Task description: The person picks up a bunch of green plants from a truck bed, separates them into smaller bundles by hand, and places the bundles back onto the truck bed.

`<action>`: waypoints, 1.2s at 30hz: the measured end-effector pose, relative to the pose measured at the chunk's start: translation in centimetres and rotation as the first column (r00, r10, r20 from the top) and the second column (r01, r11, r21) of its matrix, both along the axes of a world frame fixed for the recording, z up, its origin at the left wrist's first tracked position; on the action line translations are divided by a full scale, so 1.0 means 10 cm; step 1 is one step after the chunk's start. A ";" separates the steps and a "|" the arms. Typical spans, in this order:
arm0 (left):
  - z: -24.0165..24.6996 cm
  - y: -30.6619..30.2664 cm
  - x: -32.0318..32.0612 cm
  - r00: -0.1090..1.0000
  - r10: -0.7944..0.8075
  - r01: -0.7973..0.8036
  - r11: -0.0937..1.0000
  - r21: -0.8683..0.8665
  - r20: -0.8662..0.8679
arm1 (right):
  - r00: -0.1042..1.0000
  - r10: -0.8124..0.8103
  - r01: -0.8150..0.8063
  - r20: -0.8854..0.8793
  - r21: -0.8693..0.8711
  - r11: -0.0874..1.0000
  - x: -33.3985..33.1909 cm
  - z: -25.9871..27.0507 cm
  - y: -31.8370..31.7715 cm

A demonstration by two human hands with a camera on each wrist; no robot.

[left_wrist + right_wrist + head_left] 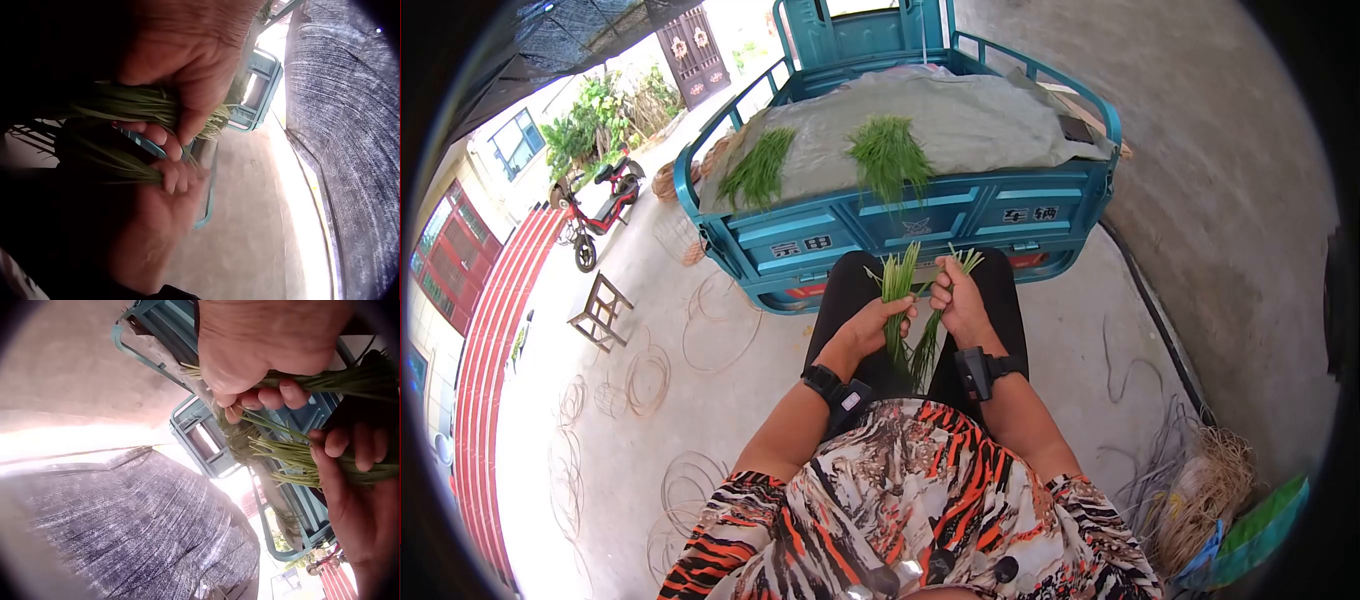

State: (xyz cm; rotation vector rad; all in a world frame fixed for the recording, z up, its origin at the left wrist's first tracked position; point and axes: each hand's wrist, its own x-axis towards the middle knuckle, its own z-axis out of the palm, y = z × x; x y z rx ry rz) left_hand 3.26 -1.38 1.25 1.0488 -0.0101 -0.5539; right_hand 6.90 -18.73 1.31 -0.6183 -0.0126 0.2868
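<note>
The left hand (877,322) grips a thick bunch of thin green stalks (899,275), pale cut ends up, over the lap. Close beside it, the right hand (963,303) holds a thinner bunch (928,350) with its fingers curled round it. In the left wrist view, the left hand (194,62) has its thumb along its bunch (131,105), and the right hand (165,212) is below. In the right wrist view, a few stalks (272,424) stretch between the right hand (269,350) and the left hand's bunch (290,459).
Two green piles (890,155) (760,168) lie on a grey sheet (990,120) over a blue cart bed (800,235) in front of the knees. A wooden stool (601,312), wire coils (647,374) and a red scooter (605,210) stand or lie left; dry fibres (1205,490) lie right.
</note>
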 end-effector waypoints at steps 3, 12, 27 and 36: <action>-0.03 0.02 0.02 1.000 -0.005 0.005 1.000 -0.005 -0.004 | 0.979 -0.104 0.109 0.174 -0.022 0.994 0.10 -0.05 -0.07; -0.04 0.16 0.01 0.998 0.056 -0.056 0.997 -0.055 0.002 | 0.991 0.133 -0.126 0.007 -0.276 0.953 -0.05 0.06 -0.04; -0.08 0.21 0.00 0.997 -0.047 0.051 0.996 -0.079 0.054 | 0.968 0.229 -0.129 0.102 -0.581 0.804 -0.20 0.15 0.26; -0.03 0.22 -0.02 0.999 -0.023 0.026 0.997 -0.072 0.036 | 0.974 0.225 -0.204 0.006 -0.403 0.892 -0.01 -0.09 0.26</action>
